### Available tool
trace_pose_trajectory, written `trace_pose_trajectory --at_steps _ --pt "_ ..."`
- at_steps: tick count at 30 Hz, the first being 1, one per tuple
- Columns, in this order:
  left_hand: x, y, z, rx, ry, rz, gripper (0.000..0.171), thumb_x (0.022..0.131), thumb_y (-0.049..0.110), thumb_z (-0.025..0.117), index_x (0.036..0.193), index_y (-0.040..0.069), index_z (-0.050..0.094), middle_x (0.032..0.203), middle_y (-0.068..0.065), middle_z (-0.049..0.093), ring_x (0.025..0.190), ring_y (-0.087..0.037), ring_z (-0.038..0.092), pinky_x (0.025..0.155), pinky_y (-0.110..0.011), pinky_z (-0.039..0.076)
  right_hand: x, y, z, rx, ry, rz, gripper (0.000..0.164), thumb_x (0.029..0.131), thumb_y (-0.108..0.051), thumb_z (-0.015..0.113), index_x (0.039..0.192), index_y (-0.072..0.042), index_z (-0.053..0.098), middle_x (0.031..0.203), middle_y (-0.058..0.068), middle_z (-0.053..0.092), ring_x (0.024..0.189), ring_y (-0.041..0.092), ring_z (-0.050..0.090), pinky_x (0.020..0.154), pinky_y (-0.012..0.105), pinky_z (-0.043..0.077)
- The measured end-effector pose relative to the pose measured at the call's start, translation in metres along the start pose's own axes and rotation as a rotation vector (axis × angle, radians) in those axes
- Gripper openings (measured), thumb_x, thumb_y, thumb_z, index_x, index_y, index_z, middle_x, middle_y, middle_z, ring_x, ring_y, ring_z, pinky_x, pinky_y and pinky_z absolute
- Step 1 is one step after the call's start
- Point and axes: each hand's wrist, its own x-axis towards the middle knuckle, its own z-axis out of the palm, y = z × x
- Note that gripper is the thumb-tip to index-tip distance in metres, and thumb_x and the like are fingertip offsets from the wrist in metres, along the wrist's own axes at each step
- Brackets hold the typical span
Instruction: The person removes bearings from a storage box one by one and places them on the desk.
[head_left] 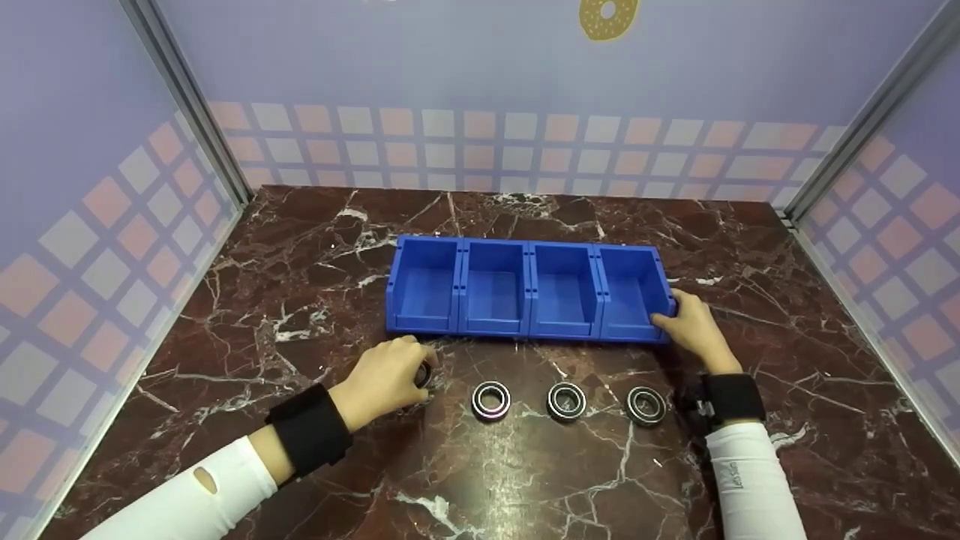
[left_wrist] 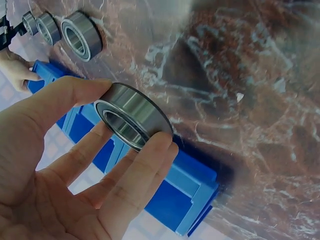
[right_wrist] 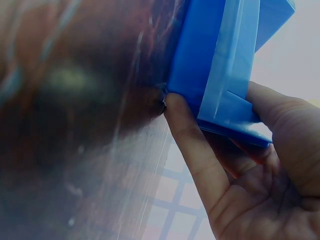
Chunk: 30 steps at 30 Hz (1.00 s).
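Observation:
Between thumb and fingers my left hand (head_left: pixel 385 376) pinches a steel ball bearing (left_wrist: pixel 134 114), a thick ring with a dark inner seal. In the head view that bearing is mostly hidden by the hand, just in front of the left end of the blue bin row (head_left: pixel 491 327). At the other end, my right hand (head_left: pixel 694 327) grips the side wall, its thumb over the rim and fingers outside. The bins stand joined side by side. Three more bearings lie flat in front of them: a left one (head_left: pixel 491 400), a middle one (head_left: pixel 566 402) and a right one (head_left: pixel 646 406).
A dark red marbled tabletop (head_left: pixel 315 247) carries everything. Lilac panels with a checked pattern (head_left: pixel 480 142) close off the back and both sides, with metal posts (head_left: pixel 187 97) at the corners. The bins' floors show bare blue plastic.

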Motion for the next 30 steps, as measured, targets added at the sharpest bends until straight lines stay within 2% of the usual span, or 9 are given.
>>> trace_pose_trajectory --at_steps 7,14,21,30 --pt "-0.007 -0.001 0.010 -0.004 0.028 0.042 0.031 0.069 0.004 0.082 0.099 0.002 0.075 0.093 -0.018 0.070 0.087 -0.041 0.070 0.076 -0.054 0.058 0.000 -0.001 0.000 0.006 -0.002 0.007 0.045 0.088 -0.006 0.066 0.127 0.015 0.059 0.110 0.036 0.070 0.093 0.038 0.070 0.078 0.037 0.054" --pt "-0.013 -0.004 0.018 0.021 0.027 0.066 0.031 0.068 0.004 0.081 0.099 0.003 0.075 0.091 -0.014 0.069 0.083 -0.035 0.069 0.071 -0.051 0.059 -0.001 -0.001 0.000 0.016 -0.011 0.009 0.045 0.088 -0.005 0.066 0.127 0.016 0.058 0.111 0.037 0.070 0.095 0.038 0.070 0.079 0.038 0.054" --pt "-0.016 -0.007 0.022 0.035 0.038 0.080 0.031 0.067 0.005 0.082 0.098 0.006 0.076 0.091 -0.012 0.070 0.083 -0.032 0.070 0.070 -0.049 0.059 -0.001 -0.002 0.000 0.010 -0.011 0.013 0.046 0.089 -0.006 0.066 0.128 0.016 0.057 0.114 0.037 0.069 0.099 0.041 0.070 0.086 0.047 0.055" --pt "-0.018 -0.009 0.027 0.018 0.021 0.063 0.035 0.068 0.004 0.084 0.102 0.005 0.077 0.095 -0.014 0.071 0.087 -0.038 0.071 0.072 -0.051 0.059 -0.002 -0.001 -0.001 0.007 -0.013 0.018 0.047 0.089 -0.009 0.067 0.128 0.015 0.058 0.113 0.037 0.070 0.096 0.039 0.070 0.080 0.039 0.054"
